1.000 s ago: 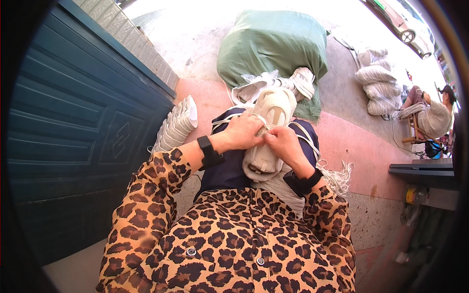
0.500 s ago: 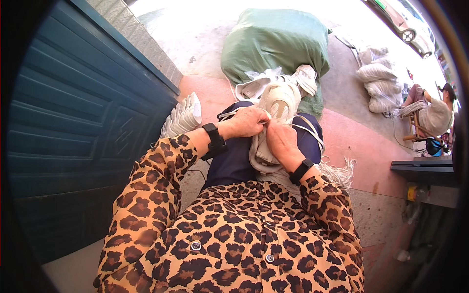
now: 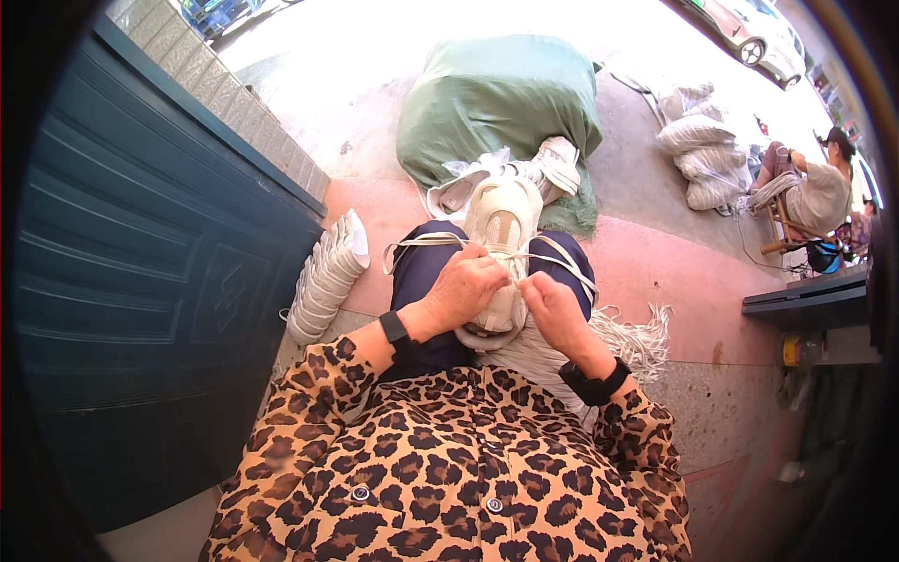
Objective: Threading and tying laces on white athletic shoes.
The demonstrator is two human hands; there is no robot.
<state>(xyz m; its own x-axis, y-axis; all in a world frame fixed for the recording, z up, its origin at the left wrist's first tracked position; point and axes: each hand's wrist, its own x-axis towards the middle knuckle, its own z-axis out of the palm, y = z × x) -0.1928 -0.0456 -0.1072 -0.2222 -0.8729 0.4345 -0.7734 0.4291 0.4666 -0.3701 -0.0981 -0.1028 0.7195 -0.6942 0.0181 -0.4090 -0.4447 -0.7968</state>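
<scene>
A cream sneaker (image 3: 501,199) rests between my knees, its toe pointing away from me. White shoelace (image 3: 412,244) comes out of its eyelets and loops over both thighs. My left hand (image 3: 465,288) is closed over the shoe's tongue area, fingers pinching the lace. Just right of it, my right hand (image 3: 554,307) is closed in a pinch on the lace too. The fingertips hide most of the lace between them. A bundle of loose white laces (image 3: 637,339) lies across my lap and beside my right thigh.
Beyond my knees sits a big green sack (image 3: 501,98) with white shoes (image 3: 558,167) against it. A row of nested pale shoes (image 3: 328,276) stands left, near a blue door (image 3: 169,281). Further right are stuffed whitish bags (image 3: 702,155) and a seated person (image 3: 817,192).
Both hands have come nearer to my body, and the right has parted slightly from the left. More of the shoe's laced front shows. The whole view has shifted a little.
</scene>
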